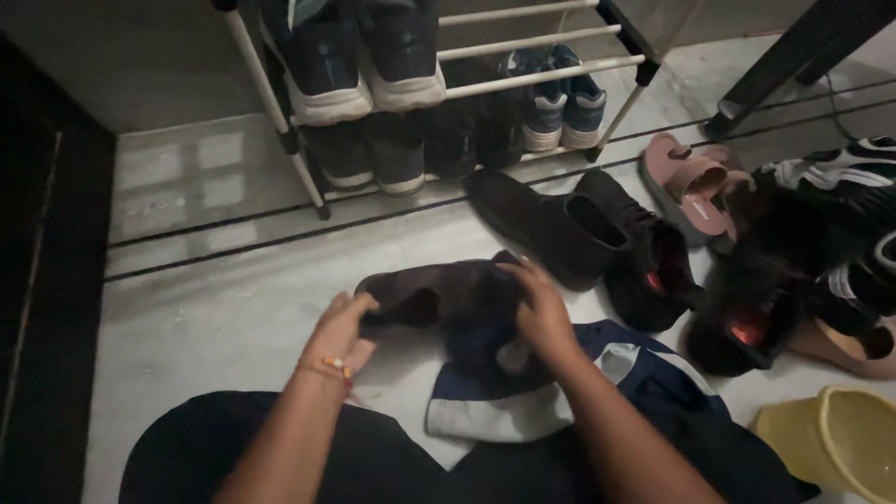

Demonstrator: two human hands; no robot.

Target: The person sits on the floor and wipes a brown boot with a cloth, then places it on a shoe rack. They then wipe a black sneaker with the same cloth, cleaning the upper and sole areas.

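Left hand [341, 329] clasps toe end of dark brown suede ankle boot [439, 297], held low over pale floor [215, 308]. Right hand [541, 313] presses navy-and-white cloth [523, 392] onto boot's heel side. Beyond the grip, matching dark boot [551, 229] lies untouched; wiping judged underway, one boot remaining.

Single head-worn view, looking steeply down and forward, close over the floor [233, 308], shoe rack [523, 65] farther ahead
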